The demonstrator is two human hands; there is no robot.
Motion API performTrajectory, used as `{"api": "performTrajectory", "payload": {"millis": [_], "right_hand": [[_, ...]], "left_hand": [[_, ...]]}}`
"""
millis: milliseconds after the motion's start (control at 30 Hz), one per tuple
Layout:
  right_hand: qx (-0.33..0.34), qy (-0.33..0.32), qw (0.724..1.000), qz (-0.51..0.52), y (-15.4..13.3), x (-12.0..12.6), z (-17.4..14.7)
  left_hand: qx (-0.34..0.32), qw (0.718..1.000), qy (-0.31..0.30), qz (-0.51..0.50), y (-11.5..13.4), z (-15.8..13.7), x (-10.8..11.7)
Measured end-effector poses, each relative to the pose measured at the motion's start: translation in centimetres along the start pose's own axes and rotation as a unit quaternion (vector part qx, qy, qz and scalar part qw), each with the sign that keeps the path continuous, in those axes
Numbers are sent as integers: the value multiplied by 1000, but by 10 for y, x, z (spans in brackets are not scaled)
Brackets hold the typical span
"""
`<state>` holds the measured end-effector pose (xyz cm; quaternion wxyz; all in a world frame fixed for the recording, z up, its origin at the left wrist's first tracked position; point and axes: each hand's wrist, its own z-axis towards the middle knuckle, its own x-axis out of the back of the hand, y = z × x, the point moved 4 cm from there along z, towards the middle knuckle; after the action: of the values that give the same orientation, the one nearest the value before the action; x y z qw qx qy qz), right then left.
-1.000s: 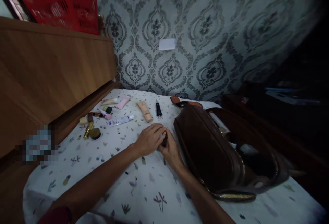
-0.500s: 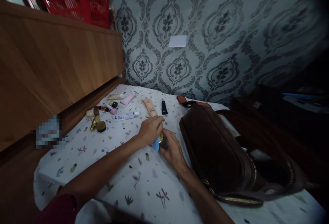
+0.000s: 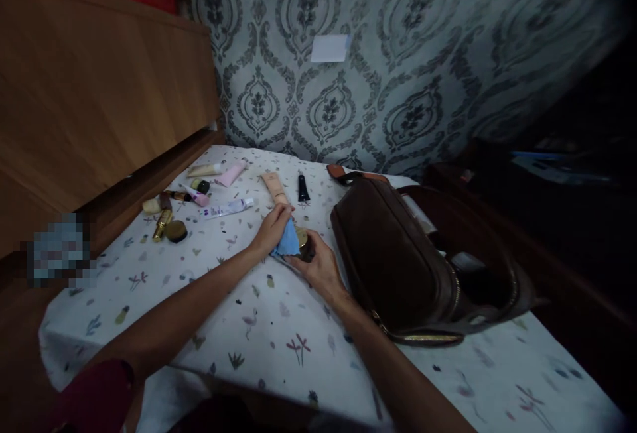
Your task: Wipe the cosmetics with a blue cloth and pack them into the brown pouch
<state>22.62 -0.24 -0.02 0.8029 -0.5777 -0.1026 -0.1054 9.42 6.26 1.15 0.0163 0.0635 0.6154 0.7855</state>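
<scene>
My left hand (image 3: 273, 229) is closed on a blue cloth (image 3: 287, 239), which hangs down beside its fingers. My right hand (image 3: 321, 267) grips a small round jar (image 3: 302, 242) with a gold-coloured top, its thumb and fingers around the sides. The cloth lies against the jar's left side. Just beyond my left hand is a peach squeeze tube (image 3: 273, 185), its near end partly hidden by the fingers. A small black tube (image 3: 303, 187) stands out on the cloth-covered table (image 3: 249, 360) farther back.
At left lie a white tube (image 3: 226, 209), a pink tube (image 3: 232, 172), a beige tube (image 3: 205, 170), a gold lipstick case (image 3: 162, 225) and a dark round jar (image 3: 176, 231). On the right sits an open brown handbag (image 3: 388, 254). A wooden cabinet (image 3: 104, 81) borders the table's left side.
The view has shifted, so everything sits farther left and higher. My hands have moved slightly apart, and more of the blue cloth now shows between them.
</scene>
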Motion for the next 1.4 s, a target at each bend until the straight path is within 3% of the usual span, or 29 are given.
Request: {"api": "performTrajectory", "payload": {"millis": [233,467,700,900,1100,1400], "right_hand": [[-20,33,999,27,6,0,2],[-50,33,987,149,8,1,5],[-101,80,961,245,7,6,4],[-111,115,938,308,2,6,3],[-106,135,939,298,1,9,3],[-124,99,952,263,-9,10,-3]], "left_hand": [[-59,997,-5,47,7,-5,0],[-80,996,5,47,14,-10,-4],[-90,994,-15,58,19,-16,-9],[-23,994,-80,-70,14,-18,-13],[93,957,-165,-221,9,-18,-17],[134,936,-235,-227,16,-16,-5]]}}
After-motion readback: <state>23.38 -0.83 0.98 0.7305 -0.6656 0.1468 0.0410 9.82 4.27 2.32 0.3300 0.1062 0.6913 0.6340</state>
